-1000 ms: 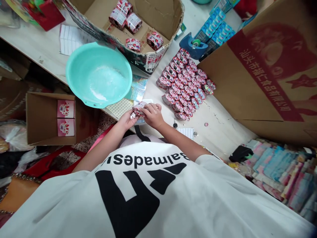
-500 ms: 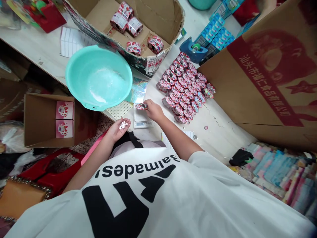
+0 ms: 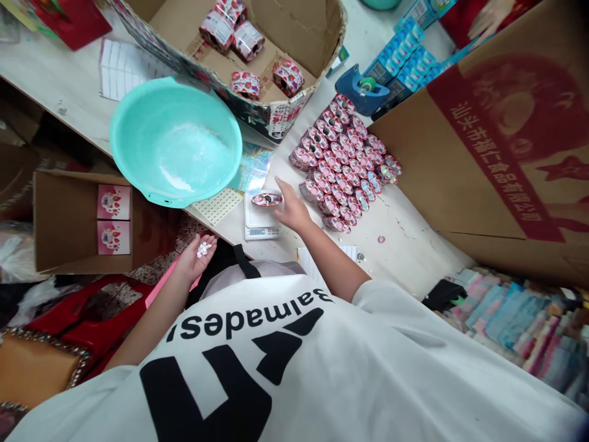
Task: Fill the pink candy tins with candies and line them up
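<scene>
My left hand (image 3: 196, 258) is palm up beside the table edge, cupped under several small white tablets (image 3: 204, 248). On the white digital scale (image 3: 261, 222) sits a small oval container (image 3: 267, 199) with a pink and red printed wrap and a dark opening on top. My right hand (image 3: 292, 207) is just right of that container, thumb and fingers apart, holding nothing. Whether a fingertip still touches the container, I cannot tell. The turquoise basin (image 3: 138, 104) behind the scale has white powder on its bottom. Rows of similar printed containers (image 3: 340, 162) stand right of my hand.
A cut-down cardboard box (image 3: 317, 92) holds several wrapped bundles. A blue tape dispenser (image 3: 361, 92) stands beyond the containers, and a large carton (image 3: 460, 202) at right. Left, a lower open box (image 3: 69, 233) sits off the table. Another person's hand (image 3: 492, 18) shows top right.
My right hand has let go of the oval container, which now rests on the scale. My left hand with the tablets has moved left and down. The view has shifted slightly.
</scene>
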`<state>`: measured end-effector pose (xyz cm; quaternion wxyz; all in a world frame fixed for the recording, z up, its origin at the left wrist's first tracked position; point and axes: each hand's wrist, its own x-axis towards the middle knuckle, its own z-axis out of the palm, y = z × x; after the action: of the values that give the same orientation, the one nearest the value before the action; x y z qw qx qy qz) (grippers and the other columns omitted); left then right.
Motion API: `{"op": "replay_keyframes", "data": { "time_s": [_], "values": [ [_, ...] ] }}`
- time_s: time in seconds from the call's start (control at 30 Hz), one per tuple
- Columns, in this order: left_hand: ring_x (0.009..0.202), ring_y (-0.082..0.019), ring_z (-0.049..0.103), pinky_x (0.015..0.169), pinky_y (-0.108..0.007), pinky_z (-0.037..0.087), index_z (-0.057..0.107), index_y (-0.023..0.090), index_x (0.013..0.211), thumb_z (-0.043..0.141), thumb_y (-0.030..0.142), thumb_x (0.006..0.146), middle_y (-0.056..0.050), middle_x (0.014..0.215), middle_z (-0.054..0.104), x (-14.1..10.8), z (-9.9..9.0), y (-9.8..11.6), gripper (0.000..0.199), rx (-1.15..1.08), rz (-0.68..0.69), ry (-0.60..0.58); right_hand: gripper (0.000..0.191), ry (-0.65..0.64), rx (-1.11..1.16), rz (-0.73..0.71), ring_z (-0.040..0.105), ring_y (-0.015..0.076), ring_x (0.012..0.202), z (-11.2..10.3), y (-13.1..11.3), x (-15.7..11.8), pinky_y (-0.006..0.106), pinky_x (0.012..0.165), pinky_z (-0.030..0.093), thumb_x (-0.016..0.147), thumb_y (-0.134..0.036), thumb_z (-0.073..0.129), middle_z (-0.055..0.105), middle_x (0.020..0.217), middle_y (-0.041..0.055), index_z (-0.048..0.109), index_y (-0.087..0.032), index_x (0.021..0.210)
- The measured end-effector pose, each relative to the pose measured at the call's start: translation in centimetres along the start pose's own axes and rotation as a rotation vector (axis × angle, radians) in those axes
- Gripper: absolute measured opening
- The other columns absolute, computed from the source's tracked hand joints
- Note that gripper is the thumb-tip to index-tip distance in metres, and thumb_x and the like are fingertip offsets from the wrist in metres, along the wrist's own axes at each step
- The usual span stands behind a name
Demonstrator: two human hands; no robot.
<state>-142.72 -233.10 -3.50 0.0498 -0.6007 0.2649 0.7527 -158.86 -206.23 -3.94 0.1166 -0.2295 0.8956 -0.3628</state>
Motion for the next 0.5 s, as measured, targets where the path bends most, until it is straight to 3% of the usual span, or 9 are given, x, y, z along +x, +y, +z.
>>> {"op": "replay_keyframes", "data": {
  "time_s": [0.1,0.17,0.33,0.5],
  "values": [
    [0.069,-0.013,0.070,0.065,-0.021,0.060,0.063,0.012,0.091,0.046,0.028,0.099,-0.007,0.076,0.070,-0.3,-0.5,-0.4,0.024,0.031,-0.010,-0.004,0.094,0.186,-0.009,0.117,0.020,0.0262,0.151,-0.4,0.8,-2.6,0.045,0.122,0.030,0.069,-0.005,0.052,0.021,0.162,0.0124,0.018,-0.016,0.155],
    [0.064,-0.012,0.069,0.060,-0.020,0.060,0.062,0.011,0.085,0.046,0.026,0.099,-0.007,0.074,0.069,-0.6,-0.4,-0.7,0.026,0.061,-0.031,-0.012,0.094,0.225,-0.024,0.215,0.017,0.0258,0.152,-0.2,1.7,-5.1,0.045,0.122,0.029,0.068,-0.003,0.049,0.017,0.162,0.0145,0.016,-0.013,0.155],
    [0.063,-0.011,0.068,0.059,-0.019,0.059,0.062,0.012,0.088,0.051,0.027,0.098,-0.006,0.074,0.069,-1.0,0.2,-0.8,0.021,0.112,-0.068,-0.019,0.085,0.041,-0.025,0.309,0.034,0.0252,0.146,1.3,4.3,-11.7,0.045,0.118,0.037,0.070,-0.002,0.045,0.033,0.157,0.0147,0.027,-0.015,0.152],
    [0.066,-0.011,0.069,0.062,-0.019,0.059,0.063,0.012,0.094,0.052,0.027,0.097,-0.007,0.078,0.070,-0.9,0.7,-0.8,0.019,0.140,-0.072,-0.025,0.070,-0.085,-0.029,0.362,0.044,0.0252,0.139,2.8,4.8,-16.4,0.043,0.116,0.039,0.078,-0.006,0.044,0.046,0.149,0.0138,0.039,-0.017,0.147]
  ]
}}
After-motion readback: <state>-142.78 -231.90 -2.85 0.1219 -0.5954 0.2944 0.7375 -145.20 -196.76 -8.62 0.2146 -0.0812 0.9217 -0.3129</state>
